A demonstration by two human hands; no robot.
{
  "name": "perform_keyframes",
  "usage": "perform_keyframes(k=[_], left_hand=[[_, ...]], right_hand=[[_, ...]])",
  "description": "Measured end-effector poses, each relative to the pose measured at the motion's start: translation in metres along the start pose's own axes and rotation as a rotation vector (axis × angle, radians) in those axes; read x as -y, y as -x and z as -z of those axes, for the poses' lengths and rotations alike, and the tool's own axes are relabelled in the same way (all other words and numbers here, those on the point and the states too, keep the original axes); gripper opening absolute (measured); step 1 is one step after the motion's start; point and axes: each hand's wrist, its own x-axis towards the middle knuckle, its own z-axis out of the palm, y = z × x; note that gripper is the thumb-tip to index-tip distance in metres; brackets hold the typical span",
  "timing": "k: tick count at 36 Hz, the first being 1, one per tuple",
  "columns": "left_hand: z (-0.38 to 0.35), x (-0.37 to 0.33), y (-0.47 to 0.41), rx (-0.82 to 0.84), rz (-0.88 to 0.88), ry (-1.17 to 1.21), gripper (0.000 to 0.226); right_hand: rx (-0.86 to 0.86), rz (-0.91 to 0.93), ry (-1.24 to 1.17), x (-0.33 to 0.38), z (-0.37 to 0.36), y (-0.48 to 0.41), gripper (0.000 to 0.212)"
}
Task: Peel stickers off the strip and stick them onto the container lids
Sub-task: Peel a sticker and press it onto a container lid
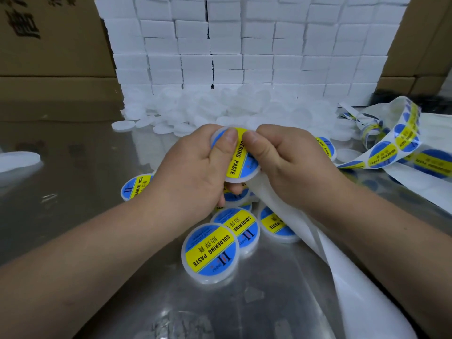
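Grip of left hand (195, 167) and right hand (288, 165) tight around stickered lid (235, 162).

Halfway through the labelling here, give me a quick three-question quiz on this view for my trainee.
1. True or false: the left hand and right hand both grip one lid.
2. The sticker strip lies: A) right of the hands; B) left of them; C) in a box.
3. Fill in: the finished lids on the table read SOLDERING ____.
Key: 1 true; 2 A; 3 PASTE.
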Motion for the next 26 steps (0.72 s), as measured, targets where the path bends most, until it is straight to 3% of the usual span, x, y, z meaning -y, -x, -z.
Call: perform_keyframes(k=[4, 7, 10, 15, 19, 26], left_hand=[[0.000, 0.004, -0.001, -0.034, -0.001, -0.042, 0.013], [0.002, 0.004, -0.001, -0.042, -0.038, -0.095, 0.029], [0.004, 0.004, -0.002, -0.045, -0.086, -0.197, 0.027], [0.016, 0.015, -0.013, -0.246, -0.101, -0.358, 0.013], [0.026, 0.028, -0.028, -0.270, 0.050, -0.497, 0.022], [0.033, 0.042, -0.035, -0.152, 0.232, -0.823, 0.040]], right_hand=[[-0.001, -0.012, 0.032, 0.003, 0.000, -0.001, 0.038], [-0.016, -0.028, 0.022, 0.001, 0.002, -0.001, 0.043], [-0.032, -0.075, 0.016, -0.002, 0.004, -0.001, 0.048], [-0.126, -0.189, -0.164, -0.005, 0.003, -0.003, 0.040], [-0.108, -0.174, -0.207, -0.002, 0.003, -0.004, 0.020], [-0.078, -0.034, -0.186, -0.002, 0.000, 0.001, 0.046]])
